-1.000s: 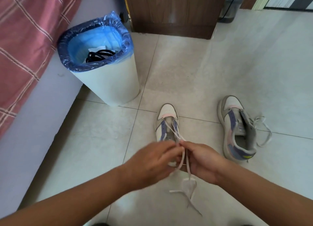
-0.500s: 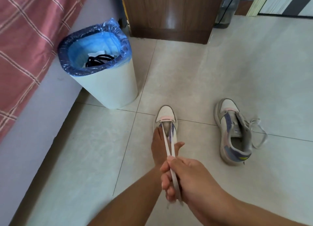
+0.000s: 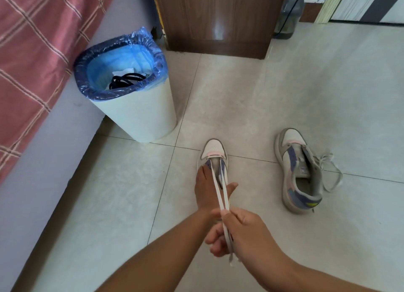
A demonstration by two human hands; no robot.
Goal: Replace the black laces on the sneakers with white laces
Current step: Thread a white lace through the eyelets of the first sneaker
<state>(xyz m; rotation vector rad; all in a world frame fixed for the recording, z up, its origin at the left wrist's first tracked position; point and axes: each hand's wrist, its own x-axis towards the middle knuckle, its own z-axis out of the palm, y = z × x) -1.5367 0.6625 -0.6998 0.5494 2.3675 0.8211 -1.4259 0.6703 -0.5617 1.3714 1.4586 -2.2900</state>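
On the pale tiled floor (image 3: 262,99) in front of me stands a white, grey and purple sneaker (image 3: 213,155) with its toe pointing away. My left hand (image 3: 207,190) lies on top of it and holds it down; I cannot tell how its fingers bend. My right hand (image 3: 238,232) is curled tight around both ends of the flat white lace (image 3: 219,190), which runs straight from the shoe to my fist. The second sneaker (image 3: 298,171) lies to the right, well apart, with a loose white lace. Black laces (image 3: 124,79) lie inside the white bin with a blue plastic bag (image 3: 135,114), near the first shoe.
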